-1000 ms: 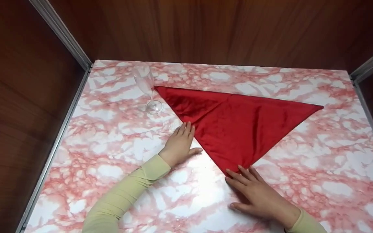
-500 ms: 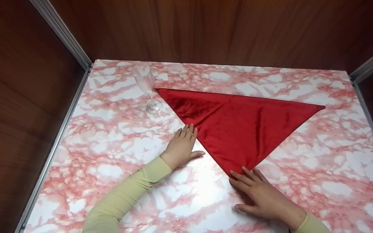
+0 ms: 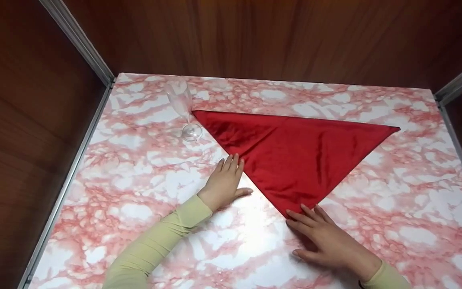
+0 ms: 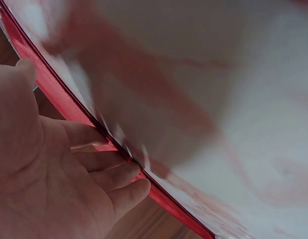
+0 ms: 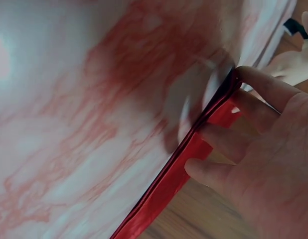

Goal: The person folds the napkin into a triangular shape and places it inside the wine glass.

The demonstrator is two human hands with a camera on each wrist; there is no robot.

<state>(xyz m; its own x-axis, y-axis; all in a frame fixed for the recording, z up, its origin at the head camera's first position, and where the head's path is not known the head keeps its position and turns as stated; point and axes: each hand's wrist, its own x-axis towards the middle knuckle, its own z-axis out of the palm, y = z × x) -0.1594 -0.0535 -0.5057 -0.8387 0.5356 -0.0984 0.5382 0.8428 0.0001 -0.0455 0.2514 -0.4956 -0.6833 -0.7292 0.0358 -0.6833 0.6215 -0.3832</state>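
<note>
A red satin cloth (image 3: 287, 156) with dark edging lies on the table as a triangle, its near corner toward me. My left hand (image 3: 223, 182) rests by its left edge, nearly straight fingertips touching the fabric. At the near corner, my right hand (image 3: 329, 241) lies with spread fingers over the tip, which is partly hidden. In the left wrist view, the left hand's fingers meet the red edge (image 4: 54, 94). The right wrist view shows layered edges of the cloth (image 5: 164, 181) under the right hand (image 5: 258, 144).
A clear stemmed glass (image 3: 181, 102) stands at the back left, close beside the cloth's left corner. The pink-and-white marbled table (image 3: 411, 192) is bordered by brown wood panels (image 3: 255, 36) at the back and sides.
Both hands have shifted slightly to the right, the right hand more. The cloth's near corner has slid a little right with it, and its left corner sits slightly lower.
</note>
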